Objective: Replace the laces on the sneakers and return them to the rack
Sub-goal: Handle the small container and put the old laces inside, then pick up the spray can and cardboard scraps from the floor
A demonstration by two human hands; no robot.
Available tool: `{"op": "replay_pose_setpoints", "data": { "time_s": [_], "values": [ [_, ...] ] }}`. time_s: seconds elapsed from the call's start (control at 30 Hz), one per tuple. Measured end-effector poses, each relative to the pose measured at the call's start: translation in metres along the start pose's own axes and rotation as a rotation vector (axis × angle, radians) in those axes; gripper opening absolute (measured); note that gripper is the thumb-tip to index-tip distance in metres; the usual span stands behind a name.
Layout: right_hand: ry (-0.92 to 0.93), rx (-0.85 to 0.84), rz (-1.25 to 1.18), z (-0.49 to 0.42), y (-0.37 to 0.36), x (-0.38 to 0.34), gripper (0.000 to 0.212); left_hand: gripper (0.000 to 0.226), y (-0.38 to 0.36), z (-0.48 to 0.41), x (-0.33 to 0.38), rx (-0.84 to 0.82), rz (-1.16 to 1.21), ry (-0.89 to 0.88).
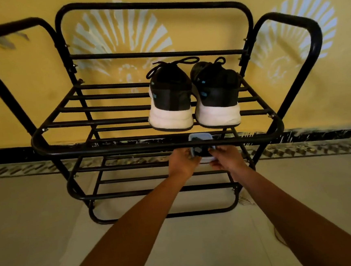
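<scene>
Head view shows you the two sneakers side by side on the top shelf of the black metal rack (129, 146), toward its right part. The heels point to you. The left sneaker (170, 99) and the right sneaker (217, 95) are black with white soles, and they stand just beside each other, nearly touching. The black laces (170, 64) are threaded and tied at the far end of each shoe. Each heel carries a small teal mark, but it is too small to read, so no brand can be told.

Your two hands are under the top shelf, at the second shelf. They hold a small pale blue container (204, 136) with something dark inside; the front bar of the rack hides part of it. Your left hand (182, 161) grips its left side with curled fingers, and your right hand (225, 157) pinches its right near edge.

Behind the rack is a yellow wall (39, 91) with white fan patterns.
</scene>
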State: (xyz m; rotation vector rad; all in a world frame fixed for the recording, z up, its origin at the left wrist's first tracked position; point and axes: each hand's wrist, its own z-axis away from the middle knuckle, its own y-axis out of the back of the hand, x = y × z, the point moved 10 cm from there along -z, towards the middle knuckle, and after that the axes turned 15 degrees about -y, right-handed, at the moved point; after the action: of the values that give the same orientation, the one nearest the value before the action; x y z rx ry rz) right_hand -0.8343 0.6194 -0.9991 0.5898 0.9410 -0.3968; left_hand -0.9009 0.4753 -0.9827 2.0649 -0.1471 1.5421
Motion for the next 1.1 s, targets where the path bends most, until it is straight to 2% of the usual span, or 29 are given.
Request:
{"op": "replay_pose_setpoints", "data": {
  "time_s": [0.13, 0.37, 0.53, 0.63, 0.73, 0.87, 1.0, 1.1],
  "values": [
    [-0.034, 0.014, -0.007, -0.019, 0.011, 0.003, 0.014, 0.028, -0.016, -0.010, -0.004, -0.007, -0.046, 0.053],
    [-0.055, 0.012, 0.025, -0.030, 0.012, 0.015, 0.009, 0.012, -0.029, -0.016, 0.000, -0.096, -0.282, -0.001],
    [-0.029, 0.020, 0.033, -0.032, 0.013, 0.016, 0.016, 0.020, -0.029, -0.012, -0.002, -0.083, -0.211, -0.027],
    [0.001, 0.086, 0.075, -0.032, 0.020, 0.016, 0.028, 0.027, -0.028, -0.007, -0.002, -0.070, -0.160, -0.025],
    [0.109, 0.258, 0.169, -0.025, 0.037, 0.009, 0.035, 0.028, -0.025, -0.001, -0.001, -0.073, -0.206, -0.046],
    [0.273, 0.477, 0.215, 0.007, 0.054, -0.002, 0.027, 0.039, -0.013, 0.014, -0.001, -0.044, -0.230, -0.065],
    [0.426, 0.508, 0.244, 0.040, 0.041, -0.012, 0.026, 0.048, 0.007, 0.036, 0.002, -0.077, -0.276, -0.125],
    [0.565, 0.437, 0.296, 0.071, 0.015, -0.015, 0.025, 0.047, 0.028, 0.062, 0.002, -0.082, -0.279, -0.136]
  ]
}}
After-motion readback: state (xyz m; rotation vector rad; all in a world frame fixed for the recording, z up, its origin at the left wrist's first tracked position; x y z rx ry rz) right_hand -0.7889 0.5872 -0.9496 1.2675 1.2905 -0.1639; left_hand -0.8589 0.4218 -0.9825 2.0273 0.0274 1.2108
